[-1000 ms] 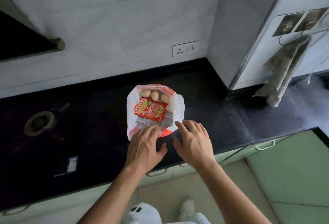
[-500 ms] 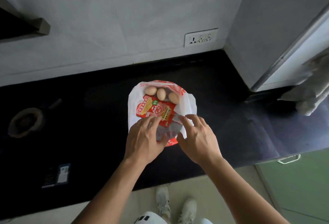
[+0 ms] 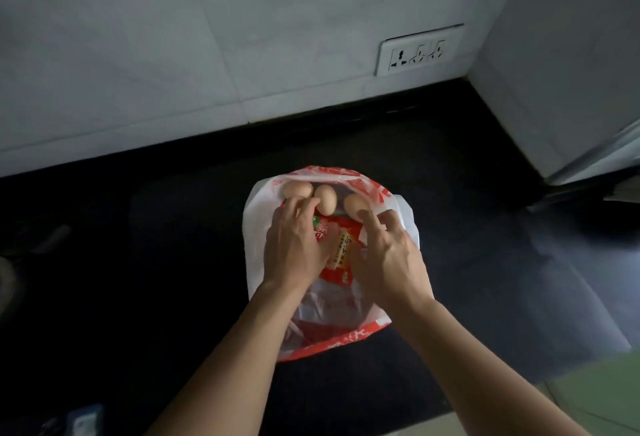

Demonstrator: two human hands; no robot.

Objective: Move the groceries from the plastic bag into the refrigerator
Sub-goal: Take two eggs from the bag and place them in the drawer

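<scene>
Where the dark surface (image 3: 166,262) meets the tiled wall (image 3: 173,54), the plastic bag (image 3: 257,262) lies open in the middle, its mouth toward the wall. Three eggs sit in a row at its far end. The left hand (image 3: 298,248) lies over the red packet (image 3: 341,250), its grip released, with straight fingers (image 3: 299,206) touching the left egg (image 3: 294,188) and the middle egg (image 3: 326,201). Just right of it, the right hand (image 3: 391,259) is spread and slack too, grasping nothing, with its index fingertip (image 3: 363,216) on the right egg (image 3: 352,203). Far right, past a wall socket (image 3: 420,51), stands what looks to be the refrigerator (image 3: 554,89).
</scene>
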